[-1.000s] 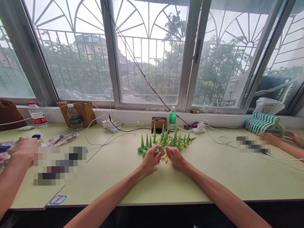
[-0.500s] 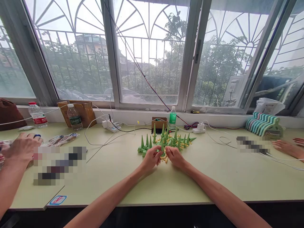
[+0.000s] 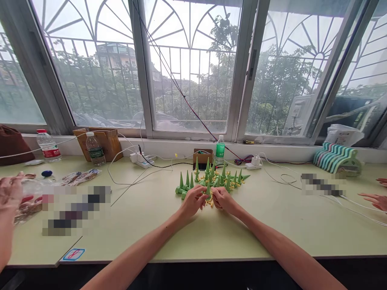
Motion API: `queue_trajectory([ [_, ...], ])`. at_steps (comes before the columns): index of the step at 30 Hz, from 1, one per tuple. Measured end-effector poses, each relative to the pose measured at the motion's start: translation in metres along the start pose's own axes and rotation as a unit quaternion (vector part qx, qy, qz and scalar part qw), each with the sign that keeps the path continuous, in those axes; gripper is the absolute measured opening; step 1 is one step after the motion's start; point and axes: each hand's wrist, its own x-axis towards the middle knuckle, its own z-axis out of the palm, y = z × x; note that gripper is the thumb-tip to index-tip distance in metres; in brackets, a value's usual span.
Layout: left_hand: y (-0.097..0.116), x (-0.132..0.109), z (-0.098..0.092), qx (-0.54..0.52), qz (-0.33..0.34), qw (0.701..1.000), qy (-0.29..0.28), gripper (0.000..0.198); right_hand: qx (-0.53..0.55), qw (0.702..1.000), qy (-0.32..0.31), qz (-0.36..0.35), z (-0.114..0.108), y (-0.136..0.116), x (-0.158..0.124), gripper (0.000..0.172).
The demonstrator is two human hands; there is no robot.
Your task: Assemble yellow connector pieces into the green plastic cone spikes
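Note:
My left hand (image 3: pixel 193 199) is closed round a green plastic spike (image 3: pixel 208 190) whose pointed tip stands up between my hands. Close beside it, my right hand (image 3: pixel 223 199) has its thumb and fingers pinched together near that spike; what they grip is too small to make out. Behind both hands stands a cluster of green spikes (image 3: pixel 197 171), tips up, with some lying on their sides. Small yellow plastic parts (image 3: pixel 212 204) lie under and between my hands, and more yellow bits show among the spikes.
At the back are a small cardboard box (image 3: pixel 203 158), a green-labelled bottle (image 3: pixel 220 150) and power strips (image 3: pixel 255 163) with cables. A co-worker's hand (image 3: pixel 10 191) is by plastic bags at left; another person's hands (image 3: pixel 375 200) are at right near stacked hangers (image 3: pixel 335 159).
My right hand has shifted very slightly beside the spike; my left hand stays almost still. The co-worker's hand at left has moved left, and the other person's hands at right have drawn rightward.

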Motion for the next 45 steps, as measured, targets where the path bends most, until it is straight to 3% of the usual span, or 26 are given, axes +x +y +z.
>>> queue_trajectory([
  [5, 0.001, 0.001, 0.002, -0.049, -0.039, 0.998, 0.017, 0.029, 0.000, 1.000, -0.002, -0.009, 0.000, 0.000, 0.002, 0.049],
  [11, -0.001, 0.005, 0.002, -0.164, -0.092, 0.982, 0.000, 0.038, -0.106, 0.992, 0.020, -0.064, -0.003, 0.003, 0.004, 0.051],
  [16, -0.004, 0.005, -0.005, -0.299, -0.197, 0.932, -0.054, 0.039, -0.207, 0.969, 0.015, -0.131, -0.005, -0.002, 0.001, 0.044],
  [19, -0.006, 0.005, -0.008, -0.329, -0.231, 0.913, -0.070, 0.040, -0.238, 0.958, 0.014, -0.157, -0.005, -0.004, 0.000, 0.041],
  [30, 0.001, 0.005, 0.003, -0.130, -0.082, 0.988, -0.020, 0.039, -0.230, 0.965, 0.020, -0.128, -0.008, 0.002, 0.002, 0.046],
  [36, -0.002, 0.006, 0.002, -0.144, -0.081, 0.986, -0.031, 0.039, -0.249, 0.957, 0.026, -0.148, -0.008, 0.001, 0.002, 0.046],
  [45, -0.004, 0.005, -0.003, -0.202, -0.144, 0.966, -0.067, 0.043, -0.318, 0.927, 0.020, -0.195, -0.011, 0.004, 0.002, 0.041],
])
